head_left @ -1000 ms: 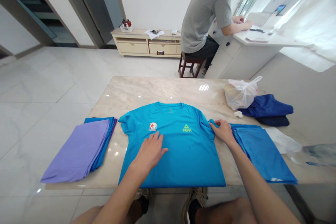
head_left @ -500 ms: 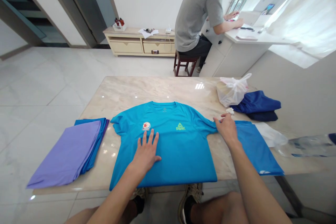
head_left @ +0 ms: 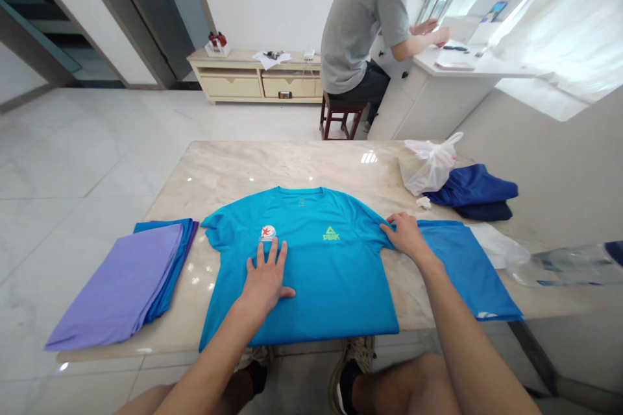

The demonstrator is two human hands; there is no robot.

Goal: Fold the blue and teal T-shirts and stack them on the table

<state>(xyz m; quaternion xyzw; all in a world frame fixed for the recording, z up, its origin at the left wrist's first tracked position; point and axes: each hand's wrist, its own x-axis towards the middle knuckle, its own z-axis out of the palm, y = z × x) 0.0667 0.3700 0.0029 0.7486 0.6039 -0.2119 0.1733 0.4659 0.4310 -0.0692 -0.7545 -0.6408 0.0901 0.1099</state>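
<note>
A bright blue T-shirt (head_left: 316,292) lies spread on the marble-topped table, its collar away from me and its lower edge straight along the near side. My left hand (head_left: 265,282) rests flat on the chest, fingers spread just below a round star logo. At the right sleeve, my right hand (head_left: 405,233) touches the fabric with loosely bent fingers, thumb and forefinger slightly apart. Left of the shirt is a stack of folded clothes with a lilac piece (head_left: 121,285) on top. Close to my right hand lies a folded blue garment (head_left: 470,272).
Along the right side are a tied white plastic bag (head_left: 426,168), a crumpled dark-blue garment (head_left: 477,188) and a clear plastic bottle (head_left: 564,266) on its side. A person in a grey shirt (head_left: 360,26) sits on a stool (head_left: 341,117) beyond the table (head_left: 253,159).
My right hand has slid a little left over the sleeve, farther onto the shirt. My left hand stays on the chest, shifted very slightly. The whole view has moved a bit.
</note>
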